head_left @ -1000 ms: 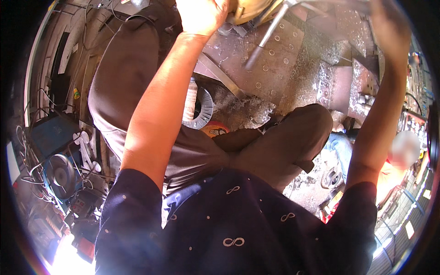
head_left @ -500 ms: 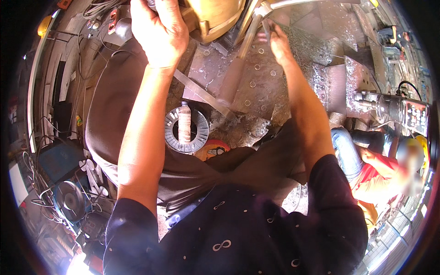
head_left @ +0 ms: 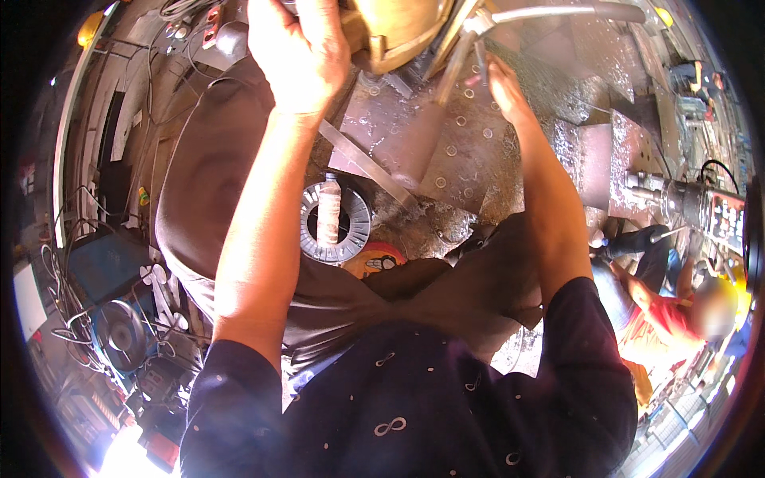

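Note:
At the top edge, my left hand (head_left: 307, 64) is closed round a dark part of a yellow-bodied machine (head_left: 398, 32); the top of what it holds is cut off. Beside this body, a metal hub (head_left: 478, 21) carries long handles. One, with a grey grip (head_left: 610, 12), points right; another, with a brown grip (head_left: 421, 147), slants down toward me. My right hand (head_left: 507, 89) is at a short bar (head_left: 481, 64) below the hub, fingers round it, somewhat blurred. Beneath lies a steel plate (head_left: 374, 131) strewn with shavings and small rings.
Between my legs, a clear bottle (head_left: 328, 213) rests on a grey spool (head_left: 360, 233), near an orange round thing (head_left: 370, 261). A flat metal strip (head_left: 362, 159) crosses the plate. Another machine (head_left: 701, 199) stands at right, near a seated person in red (head_left: 657, 327). Cables and blue equipment (head_left: 111, 279) lie left.
The whole view has shifted slightly, so most things sit farther right. Both hands keep to the machine. Less of my right hand's fingers shows left of the bar. The person at right has shifted posture.

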Demonstrator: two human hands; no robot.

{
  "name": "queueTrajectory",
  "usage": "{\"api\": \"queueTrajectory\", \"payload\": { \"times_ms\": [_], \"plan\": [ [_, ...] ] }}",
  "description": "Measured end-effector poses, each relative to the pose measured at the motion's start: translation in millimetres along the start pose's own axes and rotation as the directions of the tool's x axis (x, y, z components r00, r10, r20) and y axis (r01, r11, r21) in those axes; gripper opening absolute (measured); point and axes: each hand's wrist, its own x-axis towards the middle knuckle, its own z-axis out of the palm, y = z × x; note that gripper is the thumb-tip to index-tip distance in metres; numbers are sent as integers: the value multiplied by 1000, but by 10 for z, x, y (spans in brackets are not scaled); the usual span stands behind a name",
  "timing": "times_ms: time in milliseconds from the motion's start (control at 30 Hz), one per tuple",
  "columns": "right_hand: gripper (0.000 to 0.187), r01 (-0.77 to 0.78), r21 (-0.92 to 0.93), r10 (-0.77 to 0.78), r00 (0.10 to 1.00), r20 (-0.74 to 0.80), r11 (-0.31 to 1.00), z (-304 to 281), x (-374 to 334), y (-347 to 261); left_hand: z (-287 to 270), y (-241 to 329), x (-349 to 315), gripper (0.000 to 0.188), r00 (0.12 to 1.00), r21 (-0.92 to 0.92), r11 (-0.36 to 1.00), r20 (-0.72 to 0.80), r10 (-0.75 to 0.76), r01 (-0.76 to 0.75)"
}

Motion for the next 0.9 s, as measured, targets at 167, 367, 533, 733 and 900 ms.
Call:
{"api": "queueTrajectory", "payload": {
  "times_ms": [167, 367, 533, 733, 900],
  "plan": [
    [76, 46, -395, -90, 991, -95, 917, -902, 300, 103, 74, 203, -72, 16, 971, -158, 960, 100, -216, 230],
    [77, 240, -945, -509, 855, 97, 223, -1376, 98, -1073, -32, 100, -155, 17, 995, 23, 998, 77, -59, 57],
    [55, 60, -985, -614, 788, -53, 162, -1396, -135, -1029, -47, 54, 45, 20, 981, 32, 997, 182, -70, 65],
    [28, -198, -938, -361, 884, -296, 283, -575, -1550, -1176, 125, -619, 644, 35, 828, -228, 869, 478, -293, 439],
    [20, -167, -917, -480, 809, -338, 363, -357, -1950, -1050, 289, -666, 1048, 76, 690, 21, 940, 684, 235, -341]
  ]
}}
